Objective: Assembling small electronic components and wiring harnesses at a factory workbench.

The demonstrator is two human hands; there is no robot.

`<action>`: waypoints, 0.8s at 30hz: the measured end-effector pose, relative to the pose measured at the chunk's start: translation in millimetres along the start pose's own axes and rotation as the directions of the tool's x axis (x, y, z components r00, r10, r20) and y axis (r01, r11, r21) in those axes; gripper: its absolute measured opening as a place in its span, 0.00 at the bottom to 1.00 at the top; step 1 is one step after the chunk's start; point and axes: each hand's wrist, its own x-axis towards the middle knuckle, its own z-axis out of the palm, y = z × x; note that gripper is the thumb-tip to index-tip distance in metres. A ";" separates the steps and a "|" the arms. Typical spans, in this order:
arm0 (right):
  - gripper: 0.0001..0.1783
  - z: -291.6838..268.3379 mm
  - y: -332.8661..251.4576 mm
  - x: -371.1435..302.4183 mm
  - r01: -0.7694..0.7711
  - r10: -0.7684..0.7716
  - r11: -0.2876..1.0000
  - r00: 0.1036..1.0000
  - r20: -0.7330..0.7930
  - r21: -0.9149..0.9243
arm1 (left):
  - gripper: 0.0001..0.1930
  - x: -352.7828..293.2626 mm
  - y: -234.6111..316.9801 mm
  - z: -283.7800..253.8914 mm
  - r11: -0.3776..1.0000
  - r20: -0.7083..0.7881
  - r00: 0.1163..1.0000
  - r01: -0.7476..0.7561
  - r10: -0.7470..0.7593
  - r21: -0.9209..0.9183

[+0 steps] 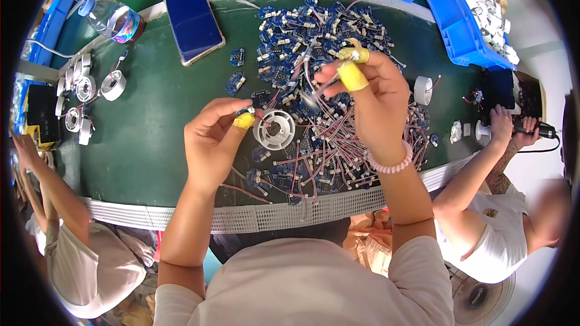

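My left hand [210, 142] pinches a small blue circuit board [246, 110] between thumb and a finger; a yellow cover wraps the thumb tip. Thin wires run from there to a white round spoked housing [283, 139], lying on the table just right of those fingers. Raised over the parts, my right hand [377, 93] has its thumb and forefinger, both covered in yellow, closed together. A thin pale blurred piece sticks out from them, too smeared to name. Beneath it spread a heap of red, white and black wire leads [338, 145] and a pile of blue circuit boards [284, 33].
A tablet [194, 22] and a plastic bottle [115, 21] lie at the far left, white housings [113, 86] nearer. Blue bins [465, 36] line the far right edge; another housing [423, 90] sits right of my hand. Co-workers' arms [477, 160] reach in at both sides.
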 end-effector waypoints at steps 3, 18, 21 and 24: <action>0.09 -3.2 0.5 1.2 -0.096 0.102 0.994 0.986 -0.135 0.050 | 0.12 -0.3 -1.3 -0.9 1.000 0.001 1.000 0.013 -0.012 -0.009; 0.11 -29.0 -35.7 -38.9 0.522 0.115 0.248 0.820 0.560 -0.816 | 0.10 -2.3 0.3 -0.1 0.998 -0.035 0.999 -0.025 0.027 0.049; 0.08 -27.2 -28.7 -37.9 0.569 0.205 0.180 0.776 0.597 -0.802 | 0.10 -2.3 -0.2 0.3 0.999 -0.045 0.999 -0.020 0.022 0.044; 0.09 -24.4 -22.6 -32.6 0.611 0.247 0.186 0.729 0.639 -0.769 | 0.11 -2.5 -0.1 -0.3 1.000 -0.045 0.999 0.014 -0.015 -0.007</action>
